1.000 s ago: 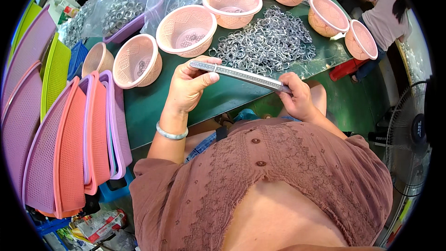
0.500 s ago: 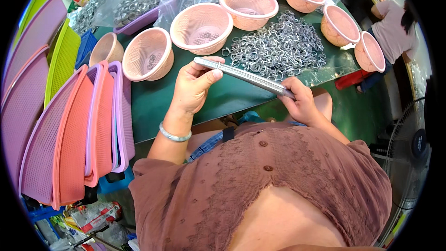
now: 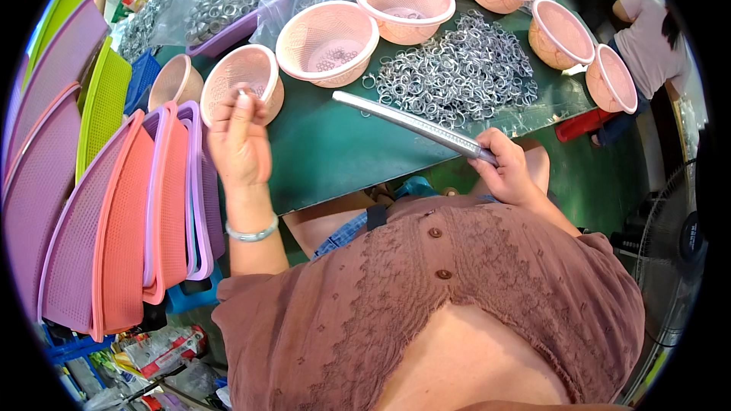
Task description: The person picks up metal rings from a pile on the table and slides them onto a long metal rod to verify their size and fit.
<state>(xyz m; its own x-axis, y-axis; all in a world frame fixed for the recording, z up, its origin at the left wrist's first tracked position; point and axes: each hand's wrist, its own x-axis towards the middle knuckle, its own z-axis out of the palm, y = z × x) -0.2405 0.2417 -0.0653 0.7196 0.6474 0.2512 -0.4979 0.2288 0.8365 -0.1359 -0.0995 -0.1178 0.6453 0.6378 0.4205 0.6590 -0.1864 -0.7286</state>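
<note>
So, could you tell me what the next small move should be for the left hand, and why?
Probably letting go of the ring: the left hand pinches it in its fingers right over the small pink bowl, while the right hand holds the tapered metal stick bare above the green table.

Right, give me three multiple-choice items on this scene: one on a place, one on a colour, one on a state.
1. Where is the left hand?
A. on the ring pile
B. raised by the small pink bowl
C. on the fan

2. What colour is the table?
A. green
B. white
C. red

3. How is the tapered metal stick held?
A. lying loose on the table
C. standing in a bowl
B. gripped at one end by the right hand

Answers: 1 B, its fingertips pinch a small ring at that bowl's rim. 2 A, bare green shows beside the rings. 3 B, the right hand closes on its thick end, the tip points up-left over the table.
</note>
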